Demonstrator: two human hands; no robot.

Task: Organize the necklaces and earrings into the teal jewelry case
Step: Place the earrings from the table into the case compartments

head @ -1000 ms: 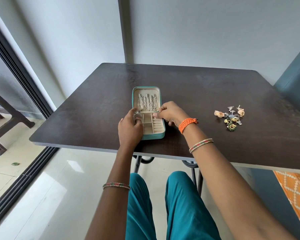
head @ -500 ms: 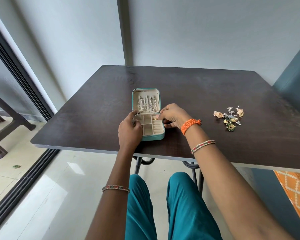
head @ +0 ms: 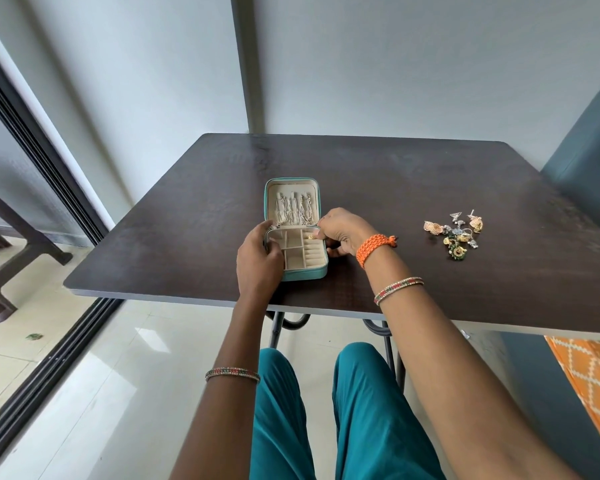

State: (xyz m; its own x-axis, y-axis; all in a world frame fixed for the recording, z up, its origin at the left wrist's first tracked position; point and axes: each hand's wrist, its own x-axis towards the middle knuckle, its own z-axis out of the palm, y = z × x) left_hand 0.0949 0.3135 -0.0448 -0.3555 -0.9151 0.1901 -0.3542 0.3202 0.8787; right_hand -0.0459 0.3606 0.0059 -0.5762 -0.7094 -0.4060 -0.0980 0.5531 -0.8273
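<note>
The teal jewelry case (head: 303, 273) lies open near the table's front edge. Several silver necklaces (head: 293, 209) hang in its cream lid. My left hand (head: 258, 259) grips the left side of the case's compartment tray, thumb over the rim. My right hand (head: 342, 230) is at the tray's far right corner with curled fingers. Its fingertips pinch a small gold earring (head: 310, 236) in the top right compartment. A loose pile of earrings (head: 456, 233) in gold, silver and green lies on the table to the right of my right wrist.
The dark wooden table (head: 361, 174) stands against a grey wall, with a teal chair back (head: 589, 161) at its right. A sliding-door track (head: 49, 358) runs along the floor at left. My teal-clad knees (head: 326, 410) are below the table edge.
My right hand has drawn back slightly to the right, so the gold earring now shows in the top right compartment. My left hand keeps its hold on the case.
</note>
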